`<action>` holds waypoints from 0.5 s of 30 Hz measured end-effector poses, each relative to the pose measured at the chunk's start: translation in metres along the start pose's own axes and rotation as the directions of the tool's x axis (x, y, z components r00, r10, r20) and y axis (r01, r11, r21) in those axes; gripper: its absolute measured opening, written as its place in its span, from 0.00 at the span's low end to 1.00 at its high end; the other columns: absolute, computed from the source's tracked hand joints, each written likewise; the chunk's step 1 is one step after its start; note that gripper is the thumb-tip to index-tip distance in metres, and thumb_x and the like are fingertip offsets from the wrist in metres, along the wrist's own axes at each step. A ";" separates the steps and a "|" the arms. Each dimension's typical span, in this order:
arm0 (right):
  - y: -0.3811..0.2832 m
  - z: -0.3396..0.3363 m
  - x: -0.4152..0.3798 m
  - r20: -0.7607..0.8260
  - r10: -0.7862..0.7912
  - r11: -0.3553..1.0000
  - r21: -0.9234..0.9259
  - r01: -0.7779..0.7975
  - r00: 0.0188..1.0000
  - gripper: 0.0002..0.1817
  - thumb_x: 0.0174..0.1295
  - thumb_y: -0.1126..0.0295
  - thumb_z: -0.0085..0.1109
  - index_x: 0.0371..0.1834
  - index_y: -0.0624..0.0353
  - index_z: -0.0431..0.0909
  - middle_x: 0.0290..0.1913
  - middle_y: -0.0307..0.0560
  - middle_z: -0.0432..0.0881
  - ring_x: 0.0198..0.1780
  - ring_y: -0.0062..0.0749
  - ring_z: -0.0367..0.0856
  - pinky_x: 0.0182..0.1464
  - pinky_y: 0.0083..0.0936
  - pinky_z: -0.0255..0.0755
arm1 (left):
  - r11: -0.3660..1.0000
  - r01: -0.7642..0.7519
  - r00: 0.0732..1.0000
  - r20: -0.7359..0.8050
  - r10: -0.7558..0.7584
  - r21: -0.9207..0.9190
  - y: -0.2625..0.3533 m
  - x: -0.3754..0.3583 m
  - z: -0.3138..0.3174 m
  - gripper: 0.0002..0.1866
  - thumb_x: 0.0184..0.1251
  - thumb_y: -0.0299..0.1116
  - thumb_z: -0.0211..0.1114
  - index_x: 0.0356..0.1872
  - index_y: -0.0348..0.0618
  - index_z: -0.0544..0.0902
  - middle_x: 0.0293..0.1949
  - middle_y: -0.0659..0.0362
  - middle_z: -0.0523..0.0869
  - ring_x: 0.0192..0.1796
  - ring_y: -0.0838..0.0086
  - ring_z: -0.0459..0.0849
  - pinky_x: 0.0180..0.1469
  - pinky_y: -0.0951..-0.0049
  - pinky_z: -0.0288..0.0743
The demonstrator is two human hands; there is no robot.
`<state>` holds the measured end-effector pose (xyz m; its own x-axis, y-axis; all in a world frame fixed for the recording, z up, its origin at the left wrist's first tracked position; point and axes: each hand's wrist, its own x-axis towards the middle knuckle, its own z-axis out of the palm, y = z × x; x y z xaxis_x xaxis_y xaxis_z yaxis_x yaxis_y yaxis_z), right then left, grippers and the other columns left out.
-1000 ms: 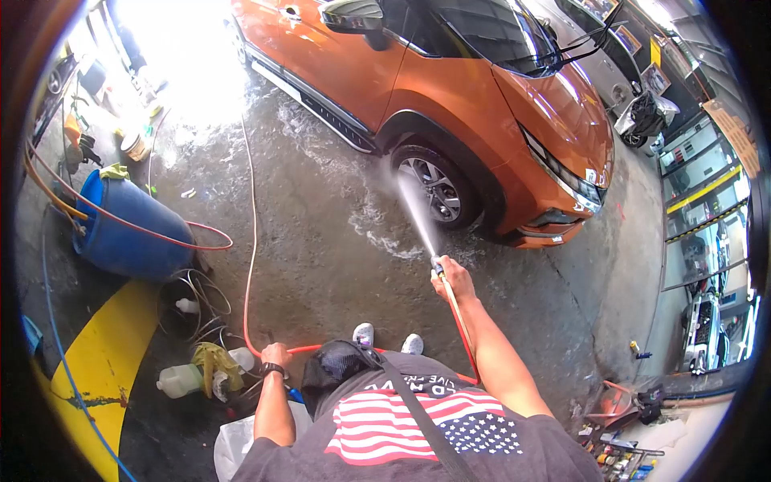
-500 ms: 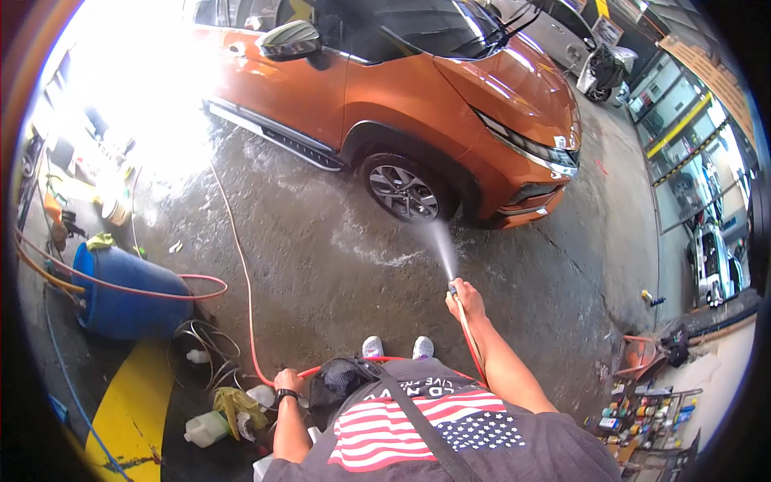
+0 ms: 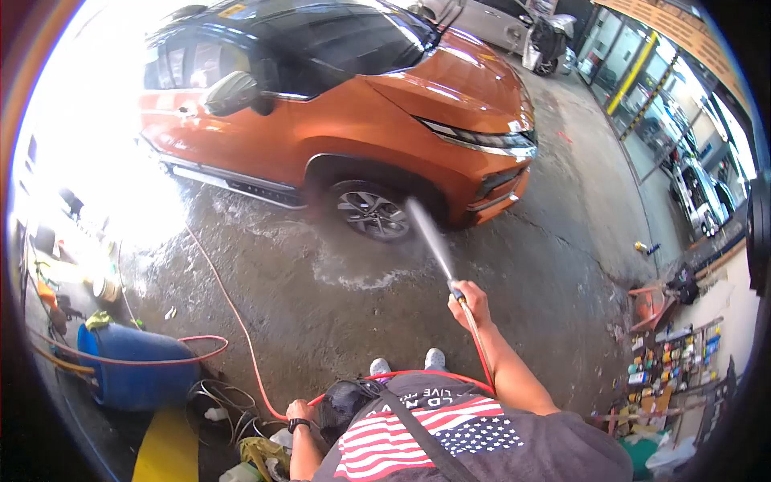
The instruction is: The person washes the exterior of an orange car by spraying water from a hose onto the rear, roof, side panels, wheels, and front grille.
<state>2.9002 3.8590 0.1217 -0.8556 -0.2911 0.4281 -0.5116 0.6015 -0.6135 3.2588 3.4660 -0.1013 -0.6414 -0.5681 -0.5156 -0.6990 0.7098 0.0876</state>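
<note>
Wet concrete floor (image 3: 337, 313) is foamed beside the orange car (image 3: 345, 136); its front wheel (image 3: 371, 210) is being sprayed, the spray nozzle (image 3: 456, 292) clasped in the right hand (image 3: 472, 303), the red hose (image 3: 241, 329) gripped by the left hand (image 3: 299, 411); most bodywork looks unrinsed.

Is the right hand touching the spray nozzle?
Touching. The head view shows the right hand closed around the spray nozzle, whose tip pokes out of the fist, water jetting toward the front wheel.

Our right hand (image 3: 472, 300) closes round a spray nozzle (image 3: 456, 292), whose jet (image 3: 426, 229) meets the orange car (image 3: 361, 120) near its front wheel (image 3: 371, 210). Our left hand (image 3: 299, 411) holds the red hose (image 3: 241, 325) low beside us. A blue barrel (image 3: 132, 365) lies on the wet floor (image 3: 337, 305), apparently on its side.
</note>
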 end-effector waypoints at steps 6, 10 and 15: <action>-0.013 -0.022 0.005 0.072 -0.012 0.998 0.064 0.008 0.997 0.16 0.45 0.78 0.61 0.40 0.55 0.79 0.28 0.48 0.75 0.28 0.40 0.77 0.32 0.30 0.72 | 1.000 -0.001 0.999 0.040 0.001 0.007 0.019 0.003 -0.018 0.16 0.56 0.46 0.61 0.33 0.46 0.88 0.36 0.47 0.86 0.43 0.53 0.85 0.46 0.57 0.78; 0.052 -0.039 -0.027 0.049 0.044 0.999 0.014 -0.045 0.998 0.15 0.44 0.78 0.61 0.39 0.55 0.79 0.28 0.48 0.77 0.29 0.40 0.78 0.34 0.31 0.73 | 0.996 -0.016 0.998 0.066 0.011 0.082 0.026 0.014 -0.014 0.15 0.53 0.44 0.61 0.33 0.46 0.88 0.37 0.47 0.86 0.44 0.55 0.85 0.48 0.59 0.78; 0.112 -0.127 -0.037 -0.342 0.112 0.981 -0.115 -0.159 0.933 0.12 0.50 0.71 0.58 0.39 0.58 0.79 0.29 0.48 0.80 0.30 0.34 0.79 0.33 0.30 0.72 | 0.998 -0.016 0.998 0.068 0.011 0.063 0.049 0.007 -0.023 0.15 0.52 0.43 0.61 0.33 0.43 0.88 0.36 0.45 0.86 0.44 0.54 0.85 0.48 0.59 0.78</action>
<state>2.8842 4.0316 0.1214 -0.8284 0.0498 0.5579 -0.3563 0.7217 -0.5935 3.2126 3.4871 -0.0812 -0.6261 -0.5303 -0.5716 -0.6677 0.7433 0.0418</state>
